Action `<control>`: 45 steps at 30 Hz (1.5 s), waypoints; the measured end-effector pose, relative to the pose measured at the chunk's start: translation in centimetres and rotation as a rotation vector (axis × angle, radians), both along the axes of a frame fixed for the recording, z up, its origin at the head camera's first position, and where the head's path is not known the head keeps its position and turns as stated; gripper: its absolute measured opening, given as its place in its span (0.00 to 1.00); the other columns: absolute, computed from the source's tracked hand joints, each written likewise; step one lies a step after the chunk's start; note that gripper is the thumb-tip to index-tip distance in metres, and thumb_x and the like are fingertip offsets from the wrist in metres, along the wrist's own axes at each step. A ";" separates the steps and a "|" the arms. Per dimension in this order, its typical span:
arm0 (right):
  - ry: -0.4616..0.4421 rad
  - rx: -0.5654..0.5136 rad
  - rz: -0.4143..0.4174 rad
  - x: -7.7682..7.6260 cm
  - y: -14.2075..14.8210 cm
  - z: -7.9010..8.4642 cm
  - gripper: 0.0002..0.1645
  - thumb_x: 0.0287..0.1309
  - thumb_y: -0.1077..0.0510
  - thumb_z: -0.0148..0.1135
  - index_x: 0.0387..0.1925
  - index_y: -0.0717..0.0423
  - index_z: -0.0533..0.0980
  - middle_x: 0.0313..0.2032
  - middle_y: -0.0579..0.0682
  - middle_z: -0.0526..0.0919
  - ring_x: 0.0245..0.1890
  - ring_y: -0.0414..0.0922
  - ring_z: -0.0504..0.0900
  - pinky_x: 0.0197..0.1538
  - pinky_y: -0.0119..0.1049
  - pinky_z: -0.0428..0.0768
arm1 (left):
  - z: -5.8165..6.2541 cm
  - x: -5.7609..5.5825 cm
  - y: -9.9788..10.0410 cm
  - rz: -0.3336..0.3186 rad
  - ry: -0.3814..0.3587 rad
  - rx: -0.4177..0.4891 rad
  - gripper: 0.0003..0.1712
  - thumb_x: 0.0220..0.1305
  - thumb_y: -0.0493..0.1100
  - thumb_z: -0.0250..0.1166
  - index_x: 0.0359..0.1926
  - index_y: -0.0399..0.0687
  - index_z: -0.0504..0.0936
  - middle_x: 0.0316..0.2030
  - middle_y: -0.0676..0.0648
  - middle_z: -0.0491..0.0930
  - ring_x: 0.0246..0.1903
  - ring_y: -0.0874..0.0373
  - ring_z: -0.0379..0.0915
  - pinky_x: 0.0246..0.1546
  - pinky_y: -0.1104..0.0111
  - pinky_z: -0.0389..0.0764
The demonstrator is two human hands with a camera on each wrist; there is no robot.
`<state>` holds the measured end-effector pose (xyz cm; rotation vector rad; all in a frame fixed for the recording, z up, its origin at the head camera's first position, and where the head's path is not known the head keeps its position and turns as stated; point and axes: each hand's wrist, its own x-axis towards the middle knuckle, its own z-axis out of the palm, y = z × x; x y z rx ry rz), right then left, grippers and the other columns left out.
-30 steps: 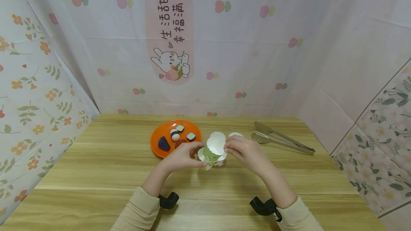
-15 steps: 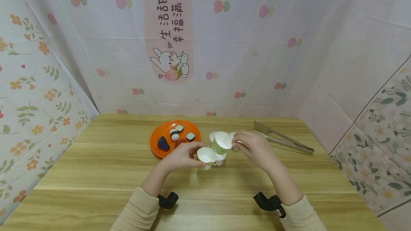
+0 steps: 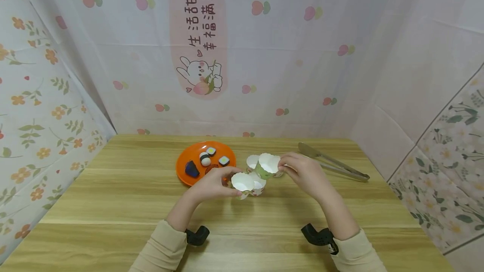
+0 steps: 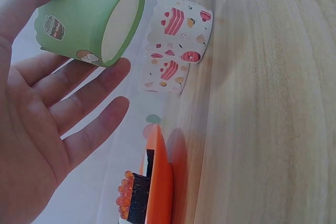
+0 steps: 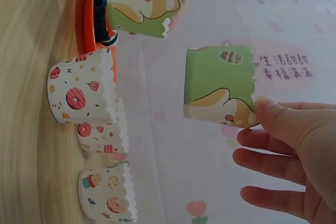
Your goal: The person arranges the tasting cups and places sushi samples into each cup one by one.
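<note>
My left hand (image 3: 216, 184) grips a green paper baking cup (image 4: 86, 19) with a cartoon dog on it, thumb on one side and fingers on the other. A second green baking cup (image 5: 215, 85) of the same print hangs from my right hand (image 3: 305, 176), which pinches its scalloped rim between thumb and fingers. It is clear of the table, right of the left hand's cup. Below and behind them stand three white baking cups printed with desserts: a near one (image 5: 84, 87), one behind it (image 5: 102, 136), and one (image 5: 107, 192) partly hidden by the right hand in the head view.
An orange plate (image 3: 182, 169) with several toy sushi pieces (image 3: 205, 159) lies left of the cups, partly behind the left hand. Metal tongs (image 3: 340, 167) lie at the back right of the wooden table (image 3: 113, 205). A printed curtain (image 3: 295, 53) hangs behind.
My right hand has drawn its green cup away from above the left hand's cup, to the right, over the white cups. The left hand stays nearly still with its cup.
</note>
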<state>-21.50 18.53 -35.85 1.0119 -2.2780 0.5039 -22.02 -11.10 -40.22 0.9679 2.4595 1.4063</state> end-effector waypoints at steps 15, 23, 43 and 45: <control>0.022 0.016 -0.012 -0.2 0.7 -0.2 0.07 0.49 0.63 0.71 0.31 0.53 0.81 0.35 0.44 0.82 0.28 0.40 0.81 0.27 0.34 0.79 | -0.1 -0.1 -0.2 -0.001 0.005 0.002 0.31 0.53 0.49 0.74 0.57 0.49 0.76 0.42 0.58 0.78 0.40 0.57 0.72 0.40 0.62 0.78; 0.013 0.056 -0.034 0.0 1.2 -0.5 0.10 0.43 0.65 0.74 0.29 0.53 0.81 0.35 0.48 0.83 0.32 0.44 0.82 0.30 0.37 0.81 | 0.0 -0.1 -0.1 -0.005 -0.006 0.011 0.31 0.53 0.49 0.74 0.58 0.49 0.75 0.42 0.58 0.79 0.40 0.51 0.72 0.39 0.63 0.77; -0.021 0.128 -0.103 -0.2 3.0 -2.3 0.10 0.43 0.63 0.75 0.28 0.51 0.80 0.30 0.42 0.80 0.28 0.40 0.80 0.30 0.36 0.80 | 0.0 -0.1 -0.1 0.001 0.023 -0.006 0.30 0.53 0.49 0.74 0.57 0.50 0.76 0.41 0.59 0.78 0.39 0.52 0.72 0.38 0.64 0.77; -0.020 0.127 -0.101 -0.3 3.0 -2.4 0.11 0.42 0.64 0.75 0.28 0.51 0.81 0.30 0.43 0.81 0.29 0.41 0.81 0.30 0.36 0.81 | 0.0 -0.1 -0.1 0.001 0.021 -0.005 0.31 0.53 0.49 0.74 0.57 0.49 0.76 0.41 0.59 0.78 0.40 0.52 0.72 0.39 0.63 0.77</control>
